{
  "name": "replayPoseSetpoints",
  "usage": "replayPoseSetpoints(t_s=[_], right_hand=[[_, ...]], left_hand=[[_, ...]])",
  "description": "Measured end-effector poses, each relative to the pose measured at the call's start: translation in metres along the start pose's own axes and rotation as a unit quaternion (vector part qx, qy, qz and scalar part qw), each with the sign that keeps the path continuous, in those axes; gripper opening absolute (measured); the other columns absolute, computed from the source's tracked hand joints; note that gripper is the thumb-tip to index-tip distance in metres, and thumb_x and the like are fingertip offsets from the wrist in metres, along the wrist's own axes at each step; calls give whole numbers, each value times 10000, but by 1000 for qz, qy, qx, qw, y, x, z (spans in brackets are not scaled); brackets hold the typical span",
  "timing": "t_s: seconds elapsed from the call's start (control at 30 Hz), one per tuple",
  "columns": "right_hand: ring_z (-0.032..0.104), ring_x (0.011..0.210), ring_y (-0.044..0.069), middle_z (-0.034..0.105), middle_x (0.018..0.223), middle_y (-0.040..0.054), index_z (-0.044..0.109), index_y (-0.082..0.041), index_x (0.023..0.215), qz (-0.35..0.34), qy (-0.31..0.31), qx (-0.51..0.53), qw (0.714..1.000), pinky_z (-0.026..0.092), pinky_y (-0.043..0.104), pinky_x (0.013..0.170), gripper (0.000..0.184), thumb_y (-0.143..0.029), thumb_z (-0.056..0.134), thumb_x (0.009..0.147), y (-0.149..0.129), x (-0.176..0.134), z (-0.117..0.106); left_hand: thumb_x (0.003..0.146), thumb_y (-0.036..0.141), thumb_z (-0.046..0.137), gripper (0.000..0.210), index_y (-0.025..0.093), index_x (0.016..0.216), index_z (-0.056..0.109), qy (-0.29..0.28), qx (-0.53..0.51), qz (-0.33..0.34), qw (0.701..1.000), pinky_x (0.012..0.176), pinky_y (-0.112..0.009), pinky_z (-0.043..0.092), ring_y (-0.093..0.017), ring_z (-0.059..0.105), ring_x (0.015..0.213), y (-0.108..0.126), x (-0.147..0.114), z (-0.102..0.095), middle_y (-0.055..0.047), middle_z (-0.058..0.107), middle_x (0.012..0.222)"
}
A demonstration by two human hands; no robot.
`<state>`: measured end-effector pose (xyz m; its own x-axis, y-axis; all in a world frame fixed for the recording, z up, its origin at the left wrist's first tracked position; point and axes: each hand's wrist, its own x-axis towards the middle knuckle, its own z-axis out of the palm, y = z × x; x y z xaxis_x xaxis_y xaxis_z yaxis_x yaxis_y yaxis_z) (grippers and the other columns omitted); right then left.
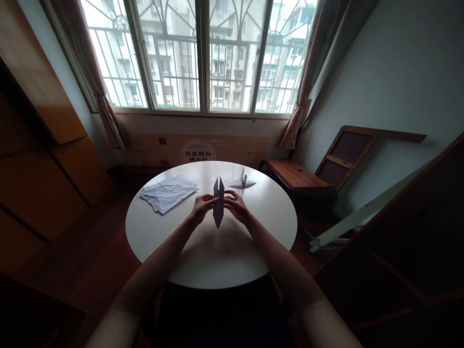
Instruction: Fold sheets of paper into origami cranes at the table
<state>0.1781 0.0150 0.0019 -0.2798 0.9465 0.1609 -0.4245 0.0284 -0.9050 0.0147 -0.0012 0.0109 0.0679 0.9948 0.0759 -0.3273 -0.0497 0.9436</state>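
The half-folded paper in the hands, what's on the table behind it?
Behind the half-folded paper a finished paper crane stands on the round table. The paper hides a strip of tabletop.

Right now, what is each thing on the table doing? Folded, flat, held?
Half-folded paper: held upright above the table, two points up, one down.
Left hand: pinching the paper's left side.
Right hand: pinching the paper's right side.
Paper crane: finished, standing on the table.
Loose sheets: crumpled, lying flat in a pile.
Round table: white, bearing the crane and sheets.
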Motion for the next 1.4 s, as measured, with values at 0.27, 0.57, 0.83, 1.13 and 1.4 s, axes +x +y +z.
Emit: replayPoseSetpoints(t_s=[0.27, 0.57, 0.83, 1.13, 1.4], right_hand=[[609, 705, 167, 650, 726, -25, 605, -259, 1072, 24, 28, -29, 999, 443, 317, 707, 591, -284, 845, 533, 0, -1, -1], [590, 679, 154, 692, 756, 42, 688, -162, 809, 52, 4, -117, 992, 359, 288, 643, 359, -401, 823, 578, -1, -4, 0], [535, 612, 127, 647, 669, 11, 652, -158, 703, 53, 18, -142, 988, 332, 281, 619, 356, -404, 842, 529, -1, -4, 0], [530, 618, 127, 619, 651, 6, 628, -165, 695, 54, 31, -128, 990, 339, 268, 611, 385, -487, 804, 581, 1, -3, 0], [454, 535, 94, 557, 571, -21, 613, -166, 634, 52, 31, -120, 991, 295, 263, 558, 329, -428, 803, 576, 8, 0, -4]], left_hand=[[517, 293, 897, 580, 126, 1000, 621, 25, 17, -4, 1000, 700, -348, 535, -196, 681, 698, -1, 3, -4, -80, 711, 766], [519, 315, 870, 409, 108, 823, 693, -15, 55, -33, 998, 742, -370, 525, -214, 683, 713, 2, -3, -4, -91, 718, 769], [508, 388, 893, 457, 106, 767, 642, -31, 78, -53, 995, 697, -338, 515, -220, 689, 707, 0, -3, -4, -106, 713, 764], [505, 407, 893, 452, 89, 759, 697, -106, 55, -83, 989, 667, -308, 488, -222, 673, 713, 4, -5, -6, -124, 707, 766], [599, 404, 846, 433, 100, 893, 750, -131, 55, -123, 982, 592, -249, 448, -171, 635, 669, -5, -4, -6, -122, 711, 808]])
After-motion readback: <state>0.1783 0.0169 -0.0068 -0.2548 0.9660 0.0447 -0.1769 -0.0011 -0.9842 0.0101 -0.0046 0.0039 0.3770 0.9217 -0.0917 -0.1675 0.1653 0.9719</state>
